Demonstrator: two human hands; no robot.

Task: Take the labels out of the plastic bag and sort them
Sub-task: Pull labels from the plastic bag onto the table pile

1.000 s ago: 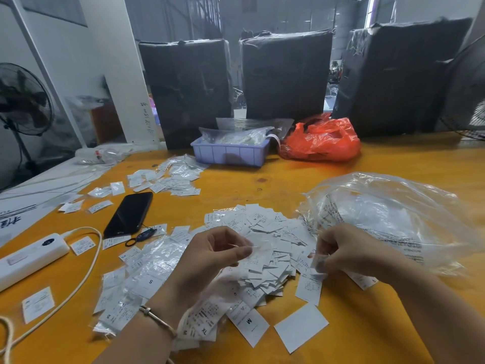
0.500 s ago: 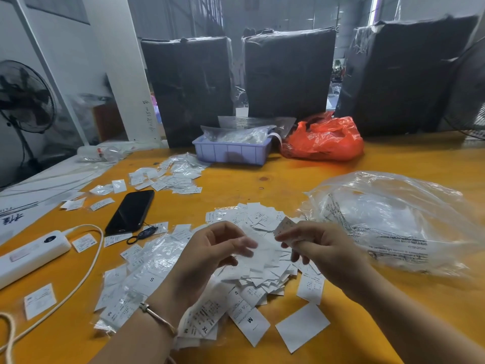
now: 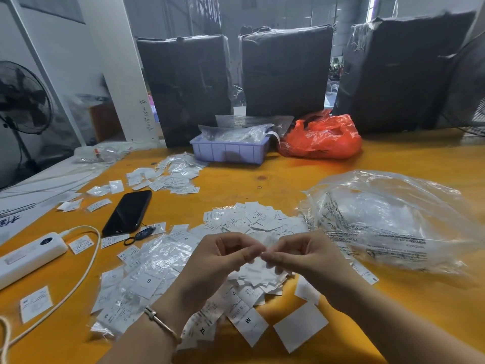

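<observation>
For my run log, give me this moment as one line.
step: sorting | left hand and right hand: fingertips meet, pinching a small label above label pile | clear plastic bag: right, on table

Even, soft daylight enters from gaps behind the black wrapped bales; the orange counter shows faint shadows, the crinkled clear plastic bag glares, and wide-angle edges bow.

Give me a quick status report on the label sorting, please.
Both hands, left and right, meet fingertip to fingertip, pinching a small label above the label pile. Plastic bag lies right of the pile. Nothing in the way.
</observation>
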